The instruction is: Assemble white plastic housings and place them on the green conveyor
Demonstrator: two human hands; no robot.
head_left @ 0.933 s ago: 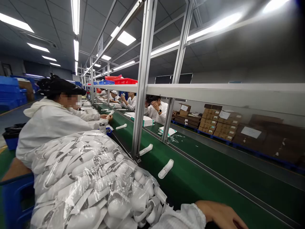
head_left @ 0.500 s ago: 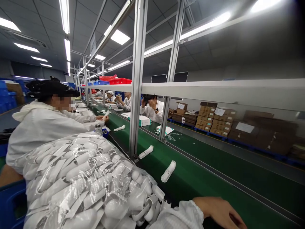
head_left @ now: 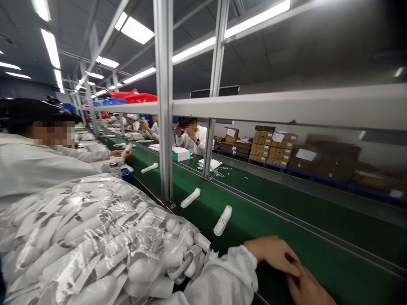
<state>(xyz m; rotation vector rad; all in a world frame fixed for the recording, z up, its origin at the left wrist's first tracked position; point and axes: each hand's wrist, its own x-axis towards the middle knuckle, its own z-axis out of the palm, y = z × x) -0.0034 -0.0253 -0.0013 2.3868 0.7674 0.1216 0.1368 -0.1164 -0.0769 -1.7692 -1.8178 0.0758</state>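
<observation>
My left hand (head_left: 275, 253), in a white sleeve, is at the near edge of the green belt, its fingers bent and meeting my right hand. Anything between them is hidden. My right hand (head_left: 310, 286) comes in at the bottom edge, its fingers mostly out of sight behind the left hand. Nearest to them on the belt lies a white elongated plastic housing (head_left: 223, 220) with small holes. Another such white housing (head_left: 190, 198) lies farther along. Left of my sleeve, a clear plastic bag (head_left: 104, 237) bulges with white curved plastic shells.
A green conveyor belt (head_left: 254, 245) runs past metal posts (head_left: 164, 101) and a white crossbar (head_left: 286, 103). A co-worker (head_left: 41, 156) sits at left beside a small blue bin (head_left: 126, 173). White boxes (head_left: 181, 154) stand across the belt; cardboard cartons (head_left: 262, 144) are stacked behind.
The view has swung rightward, so most things sit farther left. My right hand has come into view against my left hand. The nearby housings remain on the belt.
</observation>
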